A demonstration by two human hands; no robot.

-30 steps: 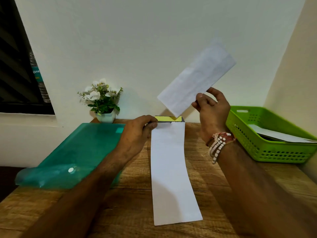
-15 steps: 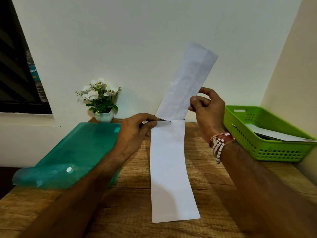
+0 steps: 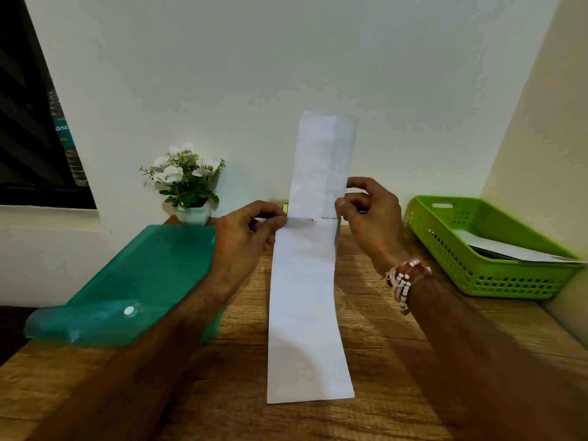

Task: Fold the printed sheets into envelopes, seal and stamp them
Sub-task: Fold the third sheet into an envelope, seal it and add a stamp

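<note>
Two pinch grips: left hand [image 3: 245, 238] on envelope [image 3: 304, 313] far end, right hand [image 3: 374, 224] on upright folded sheet [image 3: 323, 160].

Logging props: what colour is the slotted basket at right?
Bright green; the basket shows best in the head view.

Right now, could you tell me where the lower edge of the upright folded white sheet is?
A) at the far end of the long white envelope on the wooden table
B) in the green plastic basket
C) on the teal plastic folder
A: the right hand pinches the folded white sheet, its lower edge at the far end of the long white envelope, held by the left hand.
</note>
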